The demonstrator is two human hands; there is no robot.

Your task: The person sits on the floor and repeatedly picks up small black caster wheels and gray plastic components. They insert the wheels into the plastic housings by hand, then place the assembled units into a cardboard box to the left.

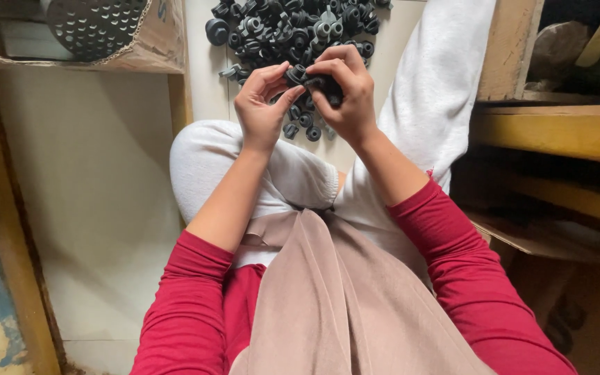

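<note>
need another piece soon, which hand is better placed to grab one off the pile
Left, likely: the left hand only pinches one end of the black part, while the right hand wraps it. Both sit beside the pile.

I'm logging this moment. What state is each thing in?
Left hand: pinching a small black part.
Right hand: gripping black parts.
Pile of parts: loose on the floor.
Cardboard box: open, perforated metal piece inside.

Red sleeves (pixel 189 298) pushed up, white trousers (pixel 217 160), beige scarf (pixel 328 298) draped down front
</note>
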